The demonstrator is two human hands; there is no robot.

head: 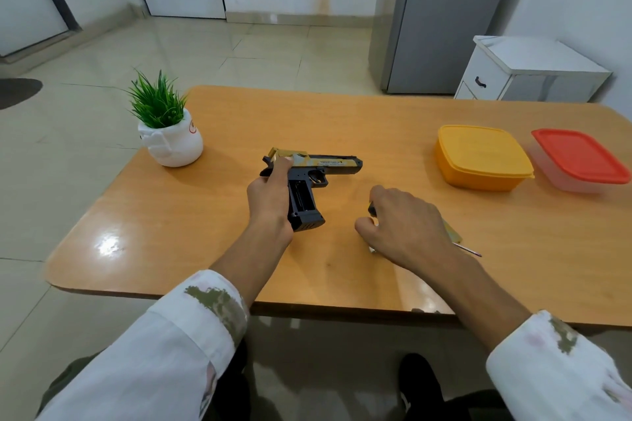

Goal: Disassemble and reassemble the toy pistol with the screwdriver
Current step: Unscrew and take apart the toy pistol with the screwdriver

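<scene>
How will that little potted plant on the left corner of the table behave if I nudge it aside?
The potted plant would probably slide rather than tip: its white pot looks squat and wide-based. The glossy table likely offers little grip, so a light push should move it. It stands close to the table's left edge, so pushing it leftward risks a fall.

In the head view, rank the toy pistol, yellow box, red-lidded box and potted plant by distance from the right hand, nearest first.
From the right hand:
1. Toy pistol, just to its left, held by the left hand.
2. Yellow box, to its right and further back.
3. Red-lidded box, at the table's far right, beyond the yellow box.
4. Potted plant, across the table at the far left.
</scene>
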